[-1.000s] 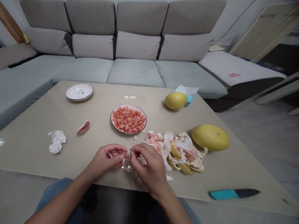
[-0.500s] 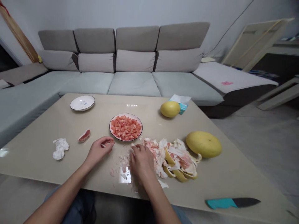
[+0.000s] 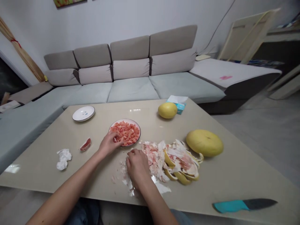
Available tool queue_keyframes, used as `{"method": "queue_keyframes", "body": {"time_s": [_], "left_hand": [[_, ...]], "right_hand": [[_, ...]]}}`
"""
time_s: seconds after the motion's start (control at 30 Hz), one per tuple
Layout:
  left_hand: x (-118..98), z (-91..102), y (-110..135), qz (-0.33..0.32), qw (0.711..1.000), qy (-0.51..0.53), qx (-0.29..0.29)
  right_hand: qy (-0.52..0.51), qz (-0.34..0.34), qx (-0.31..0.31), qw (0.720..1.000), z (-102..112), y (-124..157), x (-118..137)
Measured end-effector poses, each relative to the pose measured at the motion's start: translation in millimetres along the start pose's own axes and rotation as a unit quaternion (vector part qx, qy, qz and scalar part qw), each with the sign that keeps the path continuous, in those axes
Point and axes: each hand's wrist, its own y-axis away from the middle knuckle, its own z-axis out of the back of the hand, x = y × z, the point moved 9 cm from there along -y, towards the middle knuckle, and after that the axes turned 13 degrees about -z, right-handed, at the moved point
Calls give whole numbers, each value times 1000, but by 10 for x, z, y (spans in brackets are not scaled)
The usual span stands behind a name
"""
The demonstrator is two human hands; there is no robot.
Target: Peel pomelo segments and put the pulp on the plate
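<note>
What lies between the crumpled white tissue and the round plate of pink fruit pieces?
In the head view, a pink fruit wedge and the left hand, at the plate's rim.

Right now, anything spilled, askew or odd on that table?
Nothing damaged. The knife lies close to the table's near edge, blade bare. White pith scraps are strewn at that edge beside the peel pile. One pomelo segment sits bare on the table, left of the plate.
</note>
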Motion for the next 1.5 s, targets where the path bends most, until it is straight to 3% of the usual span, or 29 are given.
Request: {"method": "queue_keyframes", "body": {"time_s": [0.23,0.57,0.83,1.03,1.13,1.27,1.3,1.37,1.4,1.43,1.5], "left_hand": [[190,84,96,8,1000,-7,-9],[180,18,272,7,999,34,-16],[383,169,244,58,996,48,-55],[397,165,169,105,980,151,-80],[302,202,326,150,954,243,-96],[6,212,724,196,905,362,-109],[-76,188,820,208,887,399,-108],[-231,74,984,247,781,559,-128],[-296,64,1026,248,749,598,-142],[-340,71,1052,245,733,616,-156],[-376,95,1080,238,729,616,-182]], "right_hand": [[2,-2,10,1000,15,27,25],[18,13,24,999,-35,27,86],[18,15,27,999,-44,53,105],[-5,34,14,999,-39,60,149],[-38,47,-3,998,19,73,186],[-126,71,-29,989,156,205,256],[-191,78,-40,978,228,260,267],[-317,92,-51,942,359,372,281],[-355,100,-48,928,401,420,298],[-379,108,-39,918,428,460,326],[-397,119,-20,910,443,512,387]]}}
